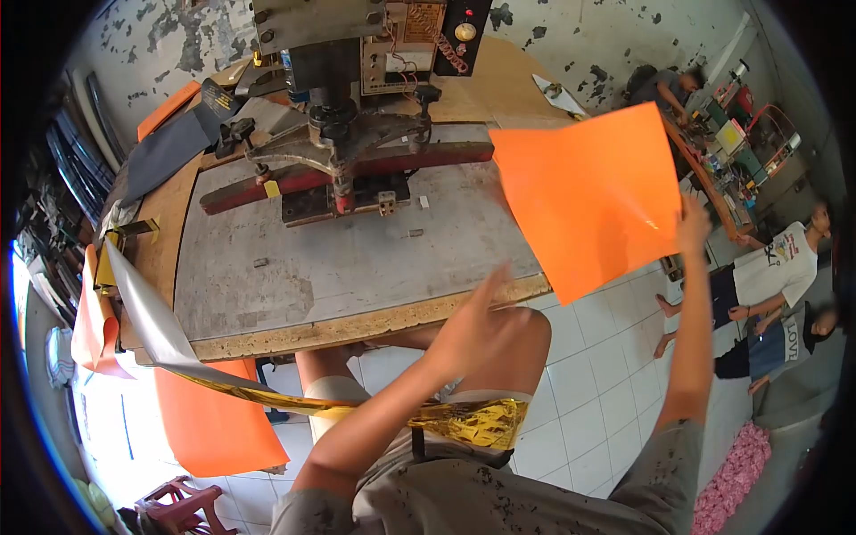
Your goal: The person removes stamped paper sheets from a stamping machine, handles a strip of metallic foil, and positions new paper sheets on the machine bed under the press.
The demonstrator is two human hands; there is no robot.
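Observation:
My right hand (693,227) grips the right edge of a bright orange sheet (593,201), raised at the right end of the worktable. The sheet bends slightly, and its left part overhangs the table's corner. My left hand (473,334) is in front of the table edge, above my lap, somewhat blurred, with its fingers stretched apart and nothing in them. A strip of gold foil (477,423) lies across my lap and runs up to the left, where its silver side (147,303) shows at the table edge.
A press with a red bar (419,160) stands over the grey board (357,267). More orange sheets (209,419) hang at lower left, above a red stool (183,504). Dark sheets (165,160) lie at back left. Several people are at right, one by a bench (704,178).

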